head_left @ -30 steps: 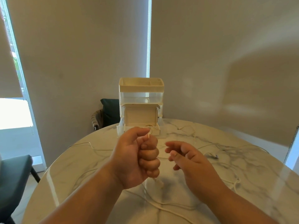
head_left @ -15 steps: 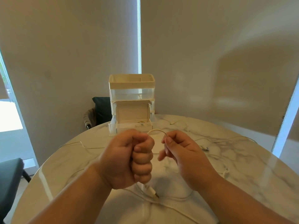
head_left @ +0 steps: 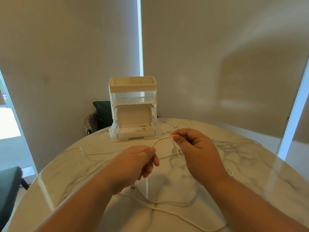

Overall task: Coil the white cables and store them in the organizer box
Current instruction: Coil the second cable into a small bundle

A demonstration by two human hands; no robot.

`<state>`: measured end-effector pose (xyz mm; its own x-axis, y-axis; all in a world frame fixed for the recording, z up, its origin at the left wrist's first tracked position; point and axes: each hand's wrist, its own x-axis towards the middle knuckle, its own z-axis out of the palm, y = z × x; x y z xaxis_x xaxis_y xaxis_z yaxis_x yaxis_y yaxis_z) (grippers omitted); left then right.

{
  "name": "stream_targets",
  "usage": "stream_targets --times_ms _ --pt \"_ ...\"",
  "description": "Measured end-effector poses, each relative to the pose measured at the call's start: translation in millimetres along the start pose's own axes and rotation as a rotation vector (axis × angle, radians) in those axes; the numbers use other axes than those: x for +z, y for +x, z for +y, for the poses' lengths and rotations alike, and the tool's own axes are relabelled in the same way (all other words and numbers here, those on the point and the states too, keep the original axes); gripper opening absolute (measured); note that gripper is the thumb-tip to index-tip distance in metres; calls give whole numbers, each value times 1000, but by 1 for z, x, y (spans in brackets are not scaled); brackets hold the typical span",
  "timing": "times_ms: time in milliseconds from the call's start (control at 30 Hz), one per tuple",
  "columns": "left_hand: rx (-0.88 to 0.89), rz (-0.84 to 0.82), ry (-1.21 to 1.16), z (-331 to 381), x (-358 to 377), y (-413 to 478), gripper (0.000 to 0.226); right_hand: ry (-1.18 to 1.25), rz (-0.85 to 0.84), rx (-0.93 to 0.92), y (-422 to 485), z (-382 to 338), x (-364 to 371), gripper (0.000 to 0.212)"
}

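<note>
Here, at the centre of the frame, the left hand (head_left: 137, 163) pinches a white cable (head_left: 161, 139) between thumb and forefinger. The right hand (head_left: 198, 153), just to its right and slightly higher, pinches the same cable, which arcs between the two above the marble table (head_left: 250, 173). Loose cable lengths (head_left: 168, 210) trail across the lower frame. The organizer box (head_left: 133, 91) stands at the table's far edge, upper centre, its bottom drawer (head_left: 135, 132) pulled open.

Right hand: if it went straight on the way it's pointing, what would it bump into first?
The right hand, pinching the cable, points toward the box; it would probably meet its open drawer first, though depth is unclear.
</note>
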<state>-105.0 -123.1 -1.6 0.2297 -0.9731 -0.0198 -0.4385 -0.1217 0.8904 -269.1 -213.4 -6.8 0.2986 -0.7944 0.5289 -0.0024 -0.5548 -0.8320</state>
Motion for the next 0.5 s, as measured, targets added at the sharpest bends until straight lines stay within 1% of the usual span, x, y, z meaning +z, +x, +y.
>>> stream_targets --times_ms 100,167,233,267,333,400,500 --pt "-10 59 -46 0 1 1 40 -25 -1 -41 -2 -2 1 15" --pt "-28 69 -104 2 1 1 44 9 4 -43 -3 -2 1 17" --pt "-24 12 -208 4 1 -1 51 77 11 -7 -2 -1 1 17" --pt "1 -31 -274 5 1 -3 51 104 13 21 -2 -1 2 16" --pt "66 -113 -445 9 0 -9 41 110 -11 65 -2 3 3 17" --pt "122 -176 -639 14 -2 -14 32 52 -95 87 -4 7 7 20" --pt "152 -222 -912 18 -6 -17 33 -45 -345 108 -11 14 15 23"
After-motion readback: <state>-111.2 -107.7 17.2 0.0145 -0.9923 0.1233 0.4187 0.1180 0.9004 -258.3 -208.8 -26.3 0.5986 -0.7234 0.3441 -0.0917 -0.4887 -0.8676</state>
